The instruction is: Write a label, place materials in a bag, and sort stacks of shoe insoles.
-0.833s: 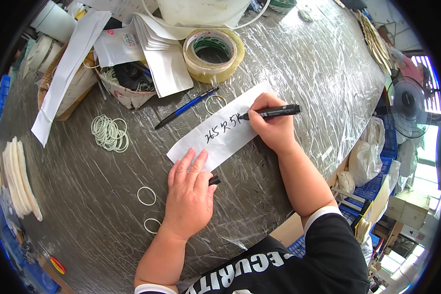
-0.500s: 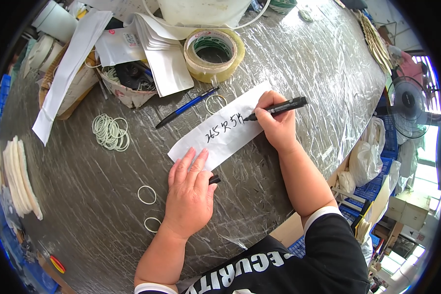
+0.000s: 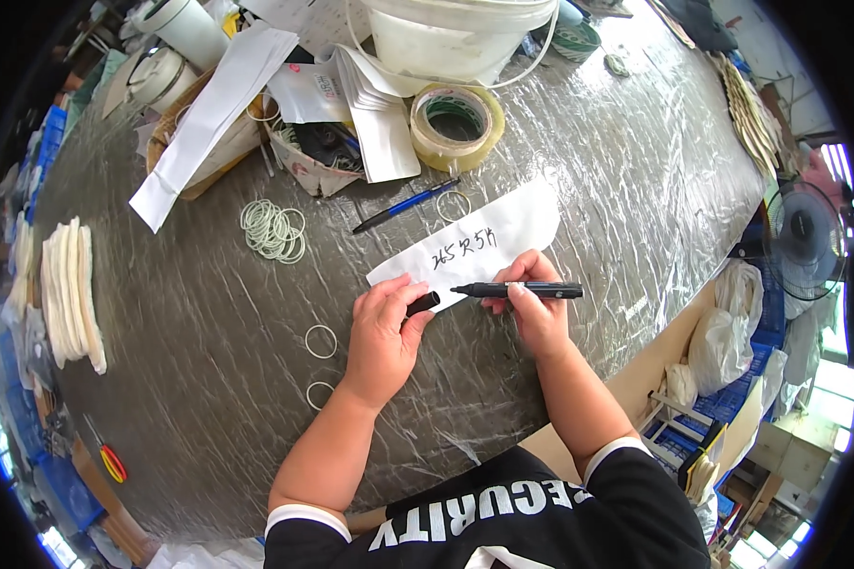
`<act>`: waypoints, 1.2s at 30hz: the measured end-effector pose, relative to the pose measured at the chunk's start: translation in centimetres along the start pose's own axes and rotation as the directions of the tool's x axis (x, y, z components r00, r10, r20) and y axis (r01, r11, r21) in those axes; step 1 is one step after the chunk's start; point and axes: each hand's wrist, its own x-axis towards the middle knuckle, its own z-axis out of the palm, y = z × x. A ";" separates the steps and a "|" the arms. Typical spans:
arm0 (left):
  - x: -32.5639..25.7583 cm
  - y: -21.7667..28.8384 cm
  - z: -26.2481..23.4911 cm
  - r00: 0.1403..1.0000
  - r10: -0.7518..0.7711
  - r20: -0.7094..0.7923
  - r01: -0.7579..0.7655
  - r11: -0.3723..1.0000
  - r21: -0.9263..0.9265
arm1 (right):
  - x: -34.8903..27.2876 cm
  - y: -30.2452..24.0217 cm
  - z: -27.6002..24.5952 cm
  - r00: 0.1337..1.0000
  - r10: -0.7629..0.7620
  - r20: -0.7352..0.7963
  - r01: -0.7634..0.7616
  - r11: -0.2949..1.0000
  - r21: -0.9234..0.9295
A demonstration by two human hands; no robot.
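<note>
A white paper strip [image 3: 522, 223] lies aslant on the table with black handwriting across its middle. My right hand [image 3: 539, 318] is closed round a black marker [image 3: 531, 290], its bare tip pointing left just above the strip's near edge. Between the thumb and fingers of my left hand [image 3: 385, 332] is the black marker cap [image 3: 423, 302], its mouth toward the marker tip. Tip and cap stand a short way apart. Just beyond the strip rest a blue pen [image 3: 406, 205] and a single rubber band [image 3: 454, 206].
The table [image 3: 209, 379] has a wrinkled plastic cover. A pile of rubber bands [image 3: 273, 231] and two loose ones lie left of the strip. Clear tape [image 3: 489, 142], a white bucket [image 3: 446, 43] and a basket [image 3: 209, 166] stand at the back. Stacked white cloth pieces [image 3: 69, 294] lie far left.
My right hand has left the writing and come down toward my left hand with the marker. My left hand has lifted the cap toward it. The whole view has shifted.
</note>
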 end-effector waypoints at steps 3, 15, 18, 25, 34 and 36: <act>-0.1 0.1 0.0 0.998 0.021 0.052 -0.021 1.000 0.005 | 0.0 0.5 -0.1 1.000 0.010 0.008 -0.011 1.000 0.001; 0.2 0.4 -0.2 0.988 0.127 0.094 -0.132 0.990 0.049 | -0.2 0.7 0.7 0.958 0.287 0.011 -0.285 0.956 -0.064; -0.1 0.0 0.0 0.982 0.174 0.078 -0.177 0.983 0.037 | -0.5 1.0 0.9 0.961 0.277 -0.004 -0.276 0.957 -0.084; -0.4 0.6 0.2 0.970 0.240 0.036 -0.241 0.969 0.047 | -0.3 1.0 1.7 0.956 0.282 -0.087 -0.279 0.959 0.038; -1.5 1.6 -4.0 0.951 -0.172 -0.255 0.118 0.970 -0.212 | -2.0 -2.1 0.4 0.962 -0.256 -0.093 0.058 0.526 -0.848; 0.9 1.0 -7.8 0.878 -0.204 -0.433 0.122 0.970 -0.210 | -1.6 -2.7 0.0 0.966 -0.245 -0.082 0.038 0.450 -0.892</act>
